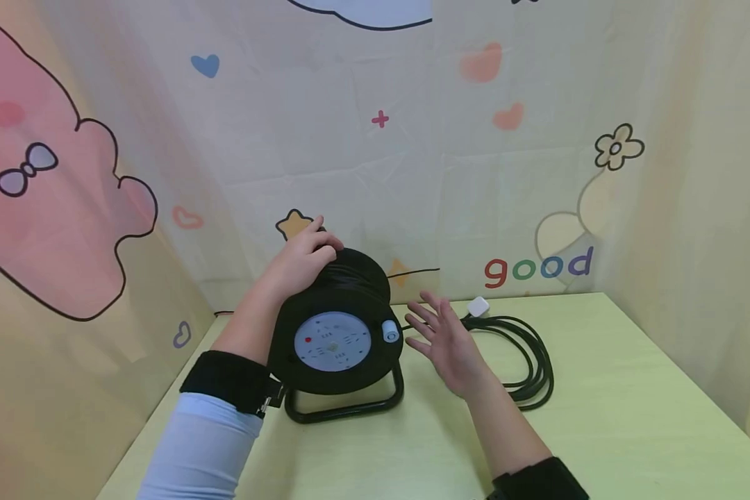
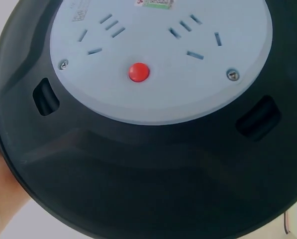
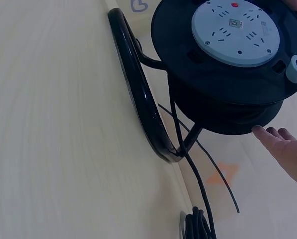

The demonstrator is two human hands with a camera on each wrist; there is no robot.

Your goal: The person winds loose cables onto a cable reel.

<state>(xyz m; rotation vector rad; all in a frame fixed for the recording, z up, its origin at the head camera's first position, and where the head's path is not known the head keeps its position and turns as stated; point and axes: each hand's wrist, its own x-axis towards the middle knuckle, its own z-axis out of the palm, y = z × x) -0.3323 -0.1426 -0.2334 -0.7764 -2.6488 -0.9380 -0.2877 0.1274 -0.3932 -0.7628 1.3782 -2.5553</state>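
A black cable reel (image 1: 334,380) with a pale round socket panel (image 1: 332,340) stands on its tubular frame (image 1: 345,414). My left hand (image 1: 300,262) holds the reel at its top, fingers bent over the far side and partly hidden. Only a bit of that hand shows in the left wrist view, where the panel's red button (image 2: 139,72) and socket slots fill the upper part. Fingers spread, my right hand (image 1: 446,347) is raised beside the reel and holds nothing. The light-coloured knob (image 1: 390,331) on the reel's face is close to its fingertips.
Looped black cable (image 1: 540,361) with a white plug (image 1: 478,307) lies on the table (image 1: 631,417), right of the reel. Cable also runs from the drum towards these loops. A printed curtain (image 1: 362,167) hangs behind the table's back edge and along both sides.
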